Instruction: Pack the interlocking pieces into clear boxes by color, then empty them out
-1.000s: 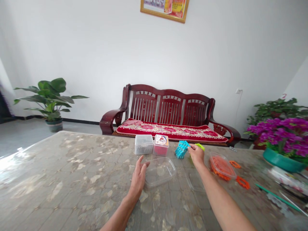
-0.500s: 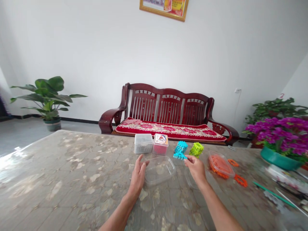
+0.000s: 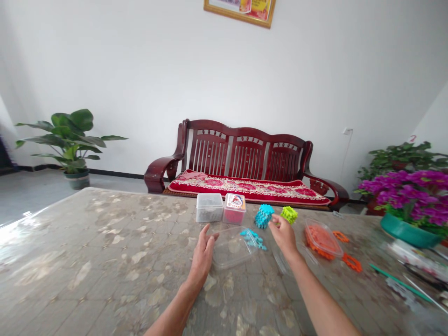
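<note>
My left hand (image 3: 203,252) rests at the left end of a clear plastic container (image 3: 229,247), thumb and fingers apart at its rim. Several blue toothed plastic pieces (image 3: 255,239) are at the container's right end; whether they lie fully inside I cannot tell. My right hand (image 3: 285,237) is just right of a stack of blue toothed rings (image 3: 263,216), its thumb and forefinger apart and nothing visible between them. Behind that hand stands a lime-green stack of similar rings (image 3: 289,214). A second clear plastic piece (image 3: 280,259) lies partly under my right wrist.
At the table's back stand a translucent box (image 3: 209,208) and a box with pink contents (image 3: 234,212). On the right are a tub of orange pieces (image 3: 322,239), loose orange rings (image 3: 352,262), a green stick (image 3: 399,282) and a teal flower pot (image 3: 408,229). Beyond is a wooden bench (image 3: 245,149).
My right hand has let go of the blue pieces, which are now lower and further left at the container's right end. My left hand stays at the container.
</note>
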Demonstrator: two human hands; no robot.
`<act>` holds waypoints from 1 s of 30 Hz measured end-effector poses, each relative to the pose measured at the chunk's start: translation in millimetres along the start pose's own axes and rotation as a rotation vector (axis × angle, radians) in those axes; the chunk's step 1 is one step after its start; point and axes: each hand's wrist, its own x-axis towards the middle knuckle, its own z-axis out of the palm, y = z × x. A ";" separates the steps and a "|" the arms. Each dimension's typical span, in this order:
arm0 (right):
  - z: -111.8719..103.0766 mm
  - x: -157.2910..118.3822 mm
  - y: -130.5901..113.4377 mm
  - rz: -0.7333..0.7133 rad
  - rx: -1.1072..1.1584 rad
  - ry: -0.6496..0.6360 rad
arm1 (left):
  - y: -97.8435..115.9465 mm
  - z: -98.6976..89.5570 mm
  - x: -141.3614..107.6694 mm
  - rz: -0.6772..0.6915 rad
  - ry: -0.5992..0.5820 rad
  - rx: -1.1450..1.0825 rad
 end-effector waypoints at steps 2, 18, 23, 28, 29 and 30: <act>-1.9 20.7 -10.3 -0.023 -0.060 0.046 | 0.7 0.2 -0.6 -0.005 -0.015 0.000; 24.1 76.7 -14.5 0.099 -0.423 -0.246 | -0.6 1.2 0.5 -0.026 -0.024 -0.035; 14.9 75.6 -13.4 0.059 -0.393 -0.220 | -2.2 2.1 1.5 -0.037 -0.021 -0.033; -2.1 62.8 -35.1 -0.012 -0.130 -0.233 | -2.7 2.3 1.2 -0.022 -0.020 -0.025; -4.4 56.0 -42.8 -0.026 -0.014 -0.262 | -2.7 2.4 1.2 -0.019 -0.018 -0.025; -6.0 47.6 -51.0 -0.038 0.101 -0.305 | -2.8 2.7 1.2 -0.017 -0.014 -0.024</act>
